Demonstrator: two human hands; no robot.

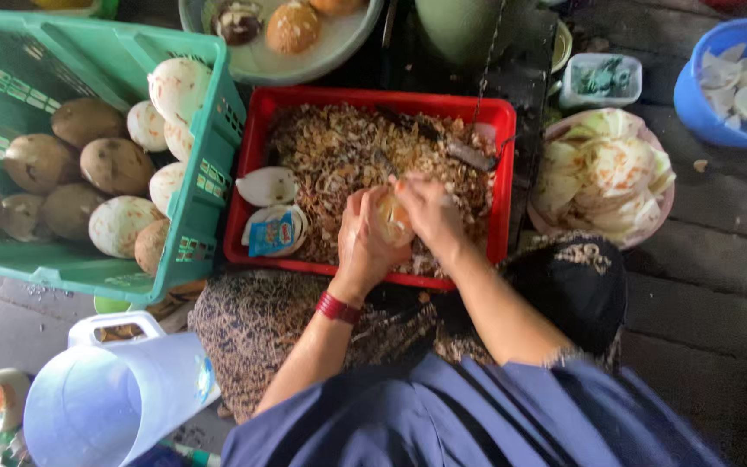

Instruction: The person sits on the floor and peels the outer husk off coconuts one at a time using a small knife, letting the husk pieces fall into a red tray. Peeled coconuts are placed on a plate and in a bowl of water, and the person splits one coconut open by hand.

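My left hand [362, 240] and my right hand [430, 212] are closed together around a pale coconut piece [393, 221] over a red tray [373, 97]. The tray is full of brown peel shavings [339, 156]. A thin blade seems to stick up from my right hand, but it is too blurred to be sure. A red band [338, 308] circles my left wrist. At the tray's left end lie a white coconut piece [267, 185] and a small blue packet [271, 235].
A green crate [209, 182] at left holds brown and peeled white coconuts [117, 164]. A pink bowl [663, 207] of white coconut pieces sits at right, a blue bucket [693, 104] beyond it. A clear jug [105, 398] lies at lower left, a pale basin [287, 60] above.
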